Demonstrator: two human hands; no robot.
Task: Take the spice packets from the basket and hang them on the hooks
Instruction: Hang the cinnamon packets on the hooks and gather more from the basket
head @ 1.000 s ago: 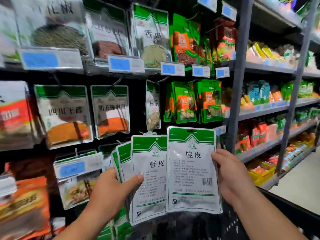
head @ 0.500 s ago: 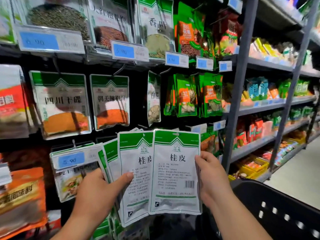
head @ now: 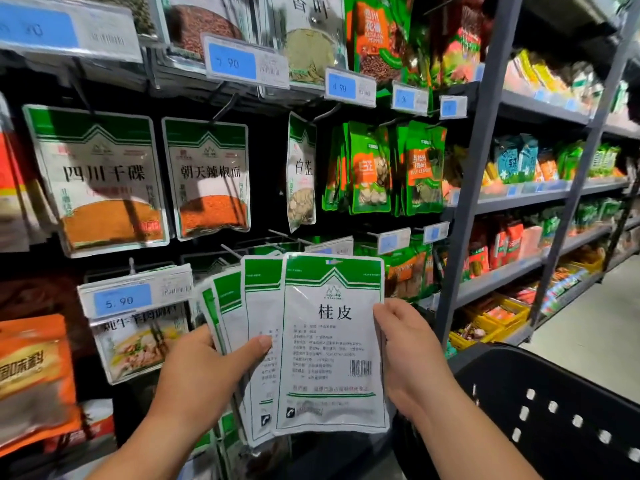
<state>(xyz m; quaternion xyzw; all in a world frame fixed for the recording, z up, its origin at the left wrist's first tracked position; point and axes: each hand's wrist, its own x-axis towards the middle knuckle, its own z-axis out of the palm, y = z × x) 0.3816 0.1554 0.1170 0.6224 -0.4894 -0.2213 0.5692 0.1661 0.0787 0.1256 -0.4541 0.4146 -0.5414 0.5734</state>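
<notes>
Head view: our left grip [head: 207, 372] clutches fanned glossy packets [head: 258, 306], right grip [head: 412, 351] pinches front packet [head: 332, 344] beside perforated black basket [head: 561, 382].

From my remote station I read 桂皮 on the near white-and-green foil spice packet [head: 334, 341], foremost of a fanned stack of like packets [head: 258, 306]. Hanging farther left, a white packet of orange powder [head: 100, 178] reads 四川干碟. The red-powder packet [head: 209, 178] beside it reads 朝天辣椒面, and a narrow packet [head: 302, 171] to the right, 白芷. A blue-and-white price tag [head: 135, 297] at near left shows 5.90.
</notes>
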